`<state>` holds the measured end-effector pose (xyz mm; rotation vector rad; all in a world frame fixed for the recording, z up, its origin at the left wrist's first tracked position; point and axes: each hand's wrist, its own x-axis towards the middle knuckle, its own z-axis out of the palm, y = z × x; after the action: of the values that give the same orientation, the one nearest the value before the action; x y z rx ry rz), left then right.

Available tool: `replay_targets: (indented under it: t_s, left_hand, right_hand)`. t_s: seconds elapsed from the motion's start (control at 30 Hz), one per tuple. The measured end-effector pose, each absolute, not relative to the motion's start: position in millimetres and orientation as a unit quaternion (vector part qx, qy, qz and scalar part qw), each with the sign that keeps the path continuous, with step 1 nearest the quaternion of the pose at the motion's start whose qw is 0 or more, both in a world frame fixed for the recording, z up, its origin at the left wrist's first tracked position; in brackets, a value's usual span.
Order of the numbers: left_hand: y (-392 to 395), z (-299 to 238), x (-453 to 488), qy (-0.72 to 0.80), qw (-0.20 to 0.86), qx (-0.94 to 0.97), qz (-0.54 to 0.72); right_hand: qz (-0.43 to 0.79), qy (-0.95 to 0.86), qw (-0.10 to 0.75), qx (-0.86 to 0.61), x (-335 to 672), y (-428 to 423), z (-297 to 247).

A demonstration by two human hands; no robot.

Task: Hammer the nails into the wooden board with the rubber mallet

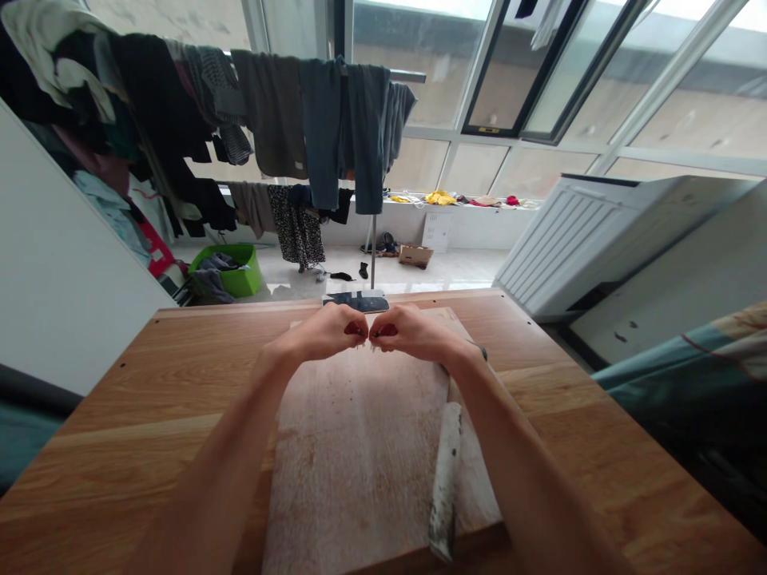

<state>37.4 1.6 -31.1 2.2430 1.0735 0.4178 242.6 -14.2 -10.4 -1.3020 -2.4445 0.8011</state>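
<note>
My left hand point(334, 330) and my right hand point(407, 331) meet almost fingertip to fingertip above the far end of a worn wooden board point(365, 431). Both have their fingers curled into a pinch. Something small and dark shows inside each grip, with pale thin shreds below the fingertips; its kind is too small to make out. Beneath my right forearm, along the board's right side, lies a long whitish, stained strip point(445, 479) that looks like a knife handle or a stick. Just past my hands, a dark phone-like slab point(355, 301) lies at the table's far edge.
The board rests on a wood-grain table point(197, 383). Beyond it, clothes point(269, 112) hang on a rack over a green tub point(240, 271). A small cardboard box point(415, 255) sits on the floor. A white ribbed cabinet-like unit point(557, 231) stands at right, below windows.
</note>
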Motion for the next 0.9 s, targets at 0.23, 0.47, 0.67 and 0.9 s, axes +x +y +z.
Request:
replay_targets:
  t_s: [0.23, 0.47, 0.67, 0.9]
  left_hand:
    - [-11.6, -2.8, 30.5, 0.411, 0.375, 0.828, 0.071]
    - [-40.8, 37.6, 25.0, 0.427, 0.294, 0.839, 0.164]
    - [-106.1, 30.3, 34.0, 0.435, 0.153, 0.868, 0.185]
    - [-193.2, -64.2, 10.9, 0.368, -0.094, 0.900, 0.214]
  right_hand:
    - [0.425, -0.807, 0.125, -0.392, 252.5, -22.9, 4.5]
    - [0.374, -0.810, 0.258, -0.371, 265.6, -60.3, 48.8]
    - [0.208, -0.794, 0.300, -0.487, 320.3, -103.6, 17.3]
    - [0.038, -0.762, 0.295, -0.575, 430.2, -181.3, -135.4]
